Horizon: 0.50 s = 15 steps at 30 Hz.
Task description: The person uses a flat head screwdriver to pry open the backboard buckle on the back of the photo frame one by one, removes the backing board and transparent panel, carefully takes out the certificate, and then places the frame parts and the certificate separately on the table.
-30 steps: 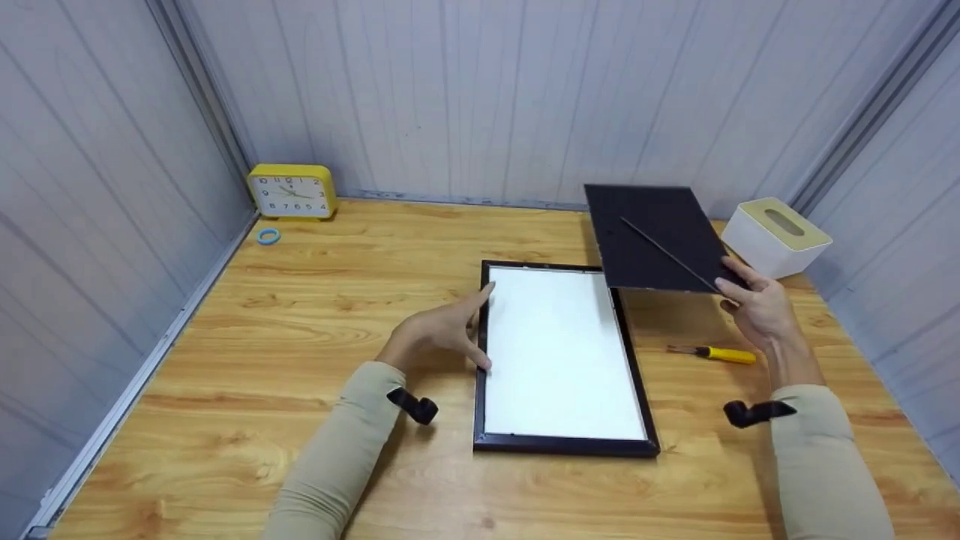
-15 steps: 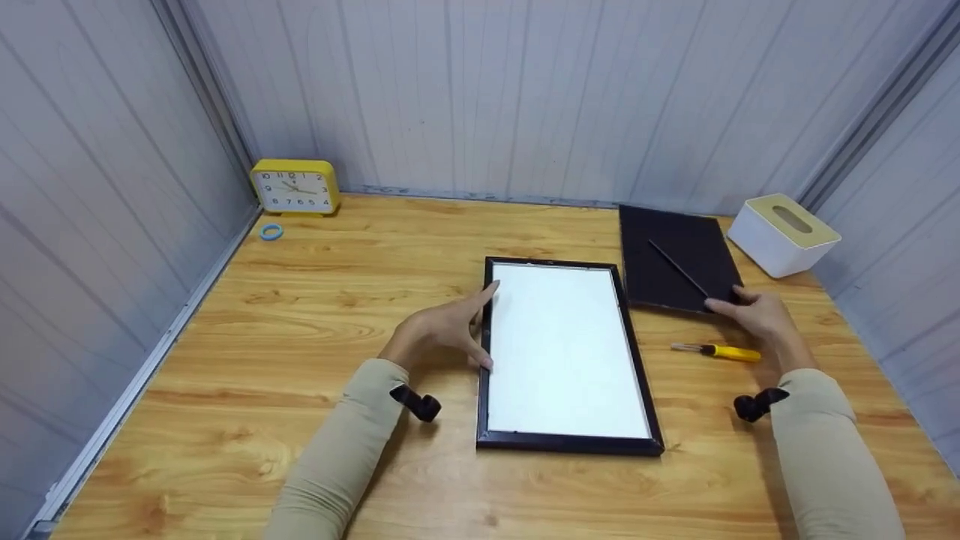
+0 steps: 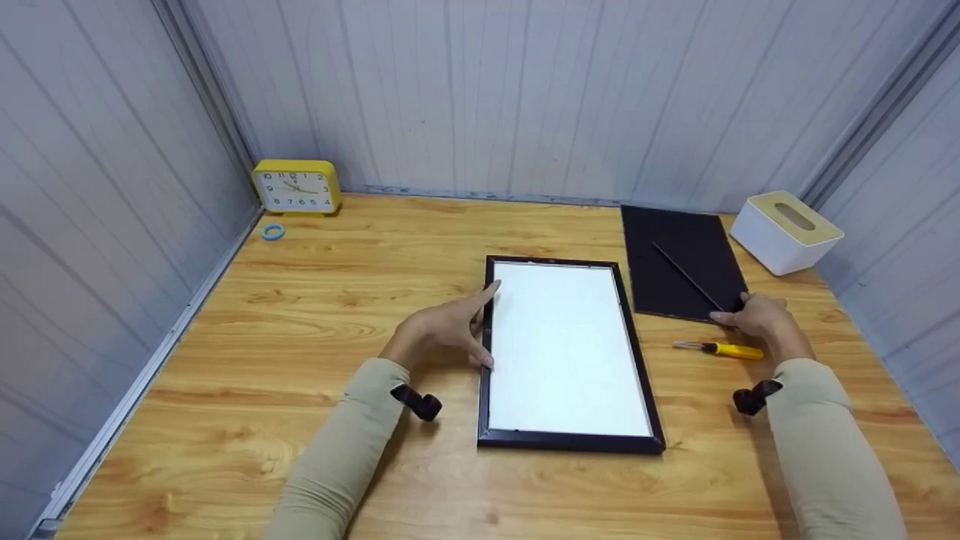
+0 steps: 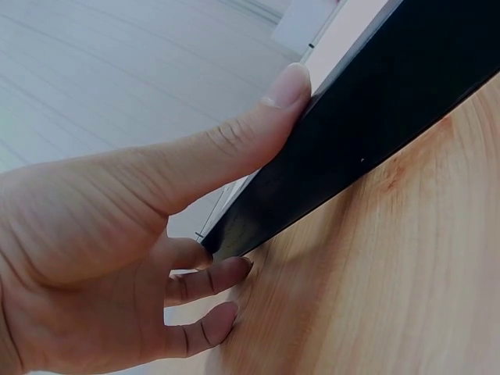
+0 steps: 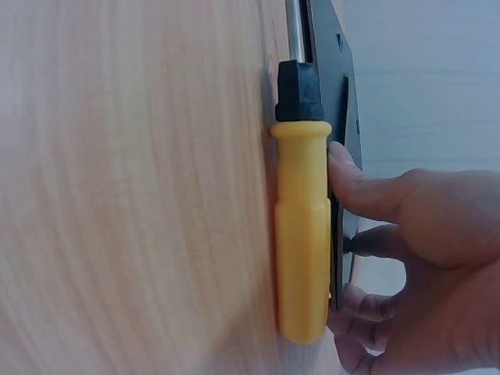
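Numerals on a yellow desk clock (image 3: 296, 190)
Its white dial bears the hours 1 to 12 in dark print.

By the head camera, the worktop (image 3: 360, 277) is viewed forward and down from above the near side. By the left wrist camera (image 3: 427, 407), the black frame (image 4: 351, 129) is faced low and close past the left hand (image 4: 101, 234). By the right wrist camera (image 3: 748, 402), the screwdriver (image 5: 303, 226) and black board (image 3: 673, 283) are faced close up, sideways. All these are shared with the head view.

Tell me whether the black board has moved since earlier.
Yes: the black board has moved down and right, no longer overlapping the frame in the head view.
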Motion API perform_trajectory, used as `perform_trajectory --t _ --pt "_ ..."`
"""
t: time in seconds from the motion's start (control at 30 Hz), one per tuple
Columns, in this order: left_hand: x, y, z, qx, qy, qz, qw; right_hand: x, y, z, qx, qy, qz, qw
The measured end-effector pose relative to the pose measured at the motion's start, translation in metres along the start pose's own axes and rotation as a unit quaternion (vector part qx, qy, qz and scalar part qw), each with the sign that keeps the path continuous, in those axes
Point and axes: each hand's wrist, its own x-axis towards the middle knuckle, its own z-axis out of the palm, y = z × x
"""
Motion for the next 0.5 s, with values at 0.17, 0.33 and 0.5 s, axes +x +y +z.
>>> perform_trajectory --t 0.17,0.33,0.5 --pt "0.0001 -0.0003 -0.0008 0.013 0.004 0.013 0.9998 -0.0004 -0.0002 -0.0007 -0.041 -0.001 0.005 0.9991" --pt "0.0011 -0.0003 -0.0006 0.014 0.004 0.010 0.9998 -0.0008 0.0013 -0.0004 -0.029 0.003 0.016 0.9995" --pt "-0.0002 0.0008 0.0004 -0.002 0.003 -0.003 1.0000 -0.0029 0.0032 0.0000 -0.015 -0.003 0.024 0.9996"
